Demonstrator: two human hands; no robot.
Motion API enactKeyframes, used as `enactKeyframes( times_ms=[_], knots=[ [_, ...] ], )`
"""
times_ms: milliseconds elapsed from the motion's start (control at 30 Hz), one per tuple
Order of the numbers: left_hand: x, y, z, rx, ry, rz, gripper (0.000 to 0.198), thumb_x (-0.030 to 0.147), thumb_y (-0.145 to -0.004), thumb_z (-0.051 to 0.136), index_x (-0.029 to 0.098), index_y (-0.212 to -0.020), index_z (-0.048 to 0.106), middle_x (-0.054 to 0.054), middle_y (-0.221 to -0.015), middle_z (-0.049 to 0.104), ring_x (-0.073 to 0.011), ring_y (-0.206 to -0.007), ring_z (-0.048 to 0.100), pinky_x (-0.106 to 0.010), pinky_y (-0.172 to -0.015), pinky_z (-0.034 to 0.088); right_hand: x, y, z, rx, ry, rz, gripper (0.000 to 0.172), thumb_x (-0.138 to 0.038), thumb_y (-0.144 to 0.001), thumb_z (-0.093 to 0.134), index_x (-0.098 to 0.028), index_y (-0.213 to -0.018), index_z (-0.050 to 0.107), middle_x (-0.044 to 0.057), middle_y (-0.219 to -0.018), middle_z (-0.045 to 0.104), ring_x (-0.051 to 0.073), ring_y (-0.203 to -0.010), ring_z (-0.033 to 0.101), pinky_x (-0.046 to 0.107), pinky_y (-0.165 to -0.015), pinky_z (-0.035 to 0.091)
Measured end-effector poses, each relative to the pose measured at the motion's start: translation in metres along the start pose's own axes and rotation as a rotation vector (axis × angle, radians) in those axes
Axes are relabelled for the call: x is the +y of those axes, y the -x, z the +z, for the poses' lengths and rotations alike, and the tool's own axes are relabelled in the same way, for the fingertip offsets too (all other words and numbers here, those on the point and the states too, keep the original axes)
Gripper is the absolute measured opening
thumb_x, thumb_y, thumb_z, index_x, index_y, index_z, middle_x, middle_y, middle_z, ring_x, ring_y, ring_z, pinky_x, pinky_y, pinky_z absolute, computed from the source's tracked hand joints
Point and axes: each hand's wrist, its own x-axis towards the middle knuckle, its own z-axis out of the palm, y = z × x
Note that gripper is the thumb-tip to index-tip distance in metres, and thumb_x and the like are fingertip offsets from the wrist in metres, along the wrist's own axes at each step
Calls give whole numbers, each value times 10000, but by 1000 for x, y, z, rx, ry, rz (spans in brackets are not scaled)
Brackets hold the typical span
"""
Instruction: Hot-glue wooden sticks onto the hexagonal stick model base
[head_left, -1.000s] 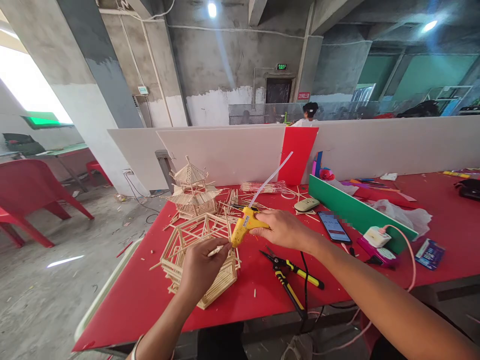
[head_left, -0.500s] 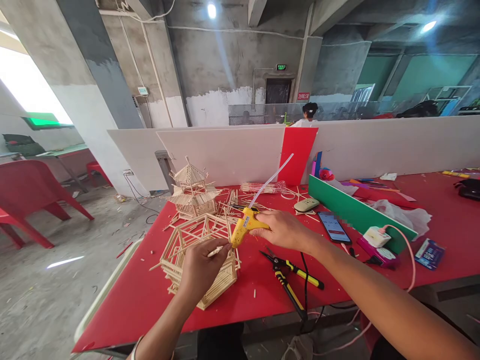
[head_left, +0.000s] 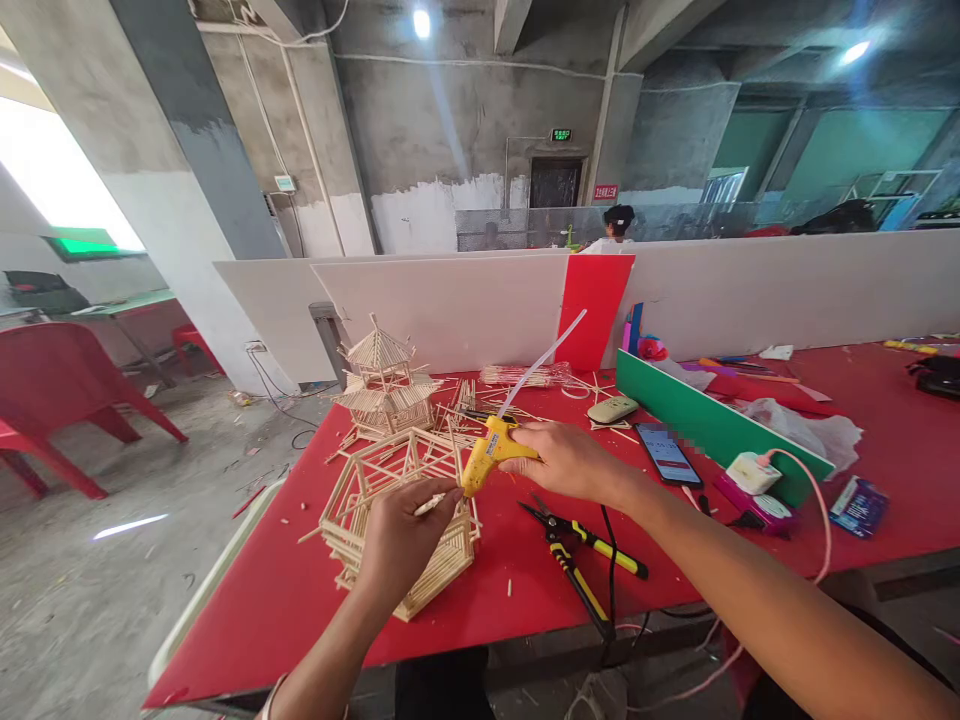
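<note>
My right hand (head_left: pixel 566 460) grips a yellow glue gun (head_left: pixel 491 452) with a clear glue stick rising from its back. The gun's nozzle points down at a short wooden stick (head_left: pixel 429 504) pinched in the fingers of my left hand (head_left: pixel 401 540). Both hands hover over a hexagonal stick frame (head_left: pixel 375 480) lying on the red table (head_left: pixel 285 600). Behind it stands a finished stick pagoda (head_left: pixel 384 385).
Yellow-handled cutters (head_left: pixel 581 555) lie right of the frame, with a black cord running off the front edge. A phone (head_left: pixel 667 452), a mouse (head_left: pixel 613 409), a green board (head_left: pixel 712 425), a charger and loose sticks (head_left: pixel 525 375) lie further back. White partition boards stand behind; a person sits beyond them.
</note>
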Motion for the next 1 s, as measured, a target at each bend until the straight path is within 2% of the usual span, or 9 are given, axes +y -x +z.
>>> enactKeyframes(
  times_ms=[1000],
  knots=[
    [0, -1, 1, 20, -9, 52, 141, 284, -850, 651, 232, -838, 781, 15, -700, 752, -125, -585, 654, -200, -548, 480, -1, 2, 0, -6, -21, 14, 305, -496, -942, 544, -203, -875, 600, 42, -939, 687, 164, -830, 614, 253, -635, 324]
  ],
)
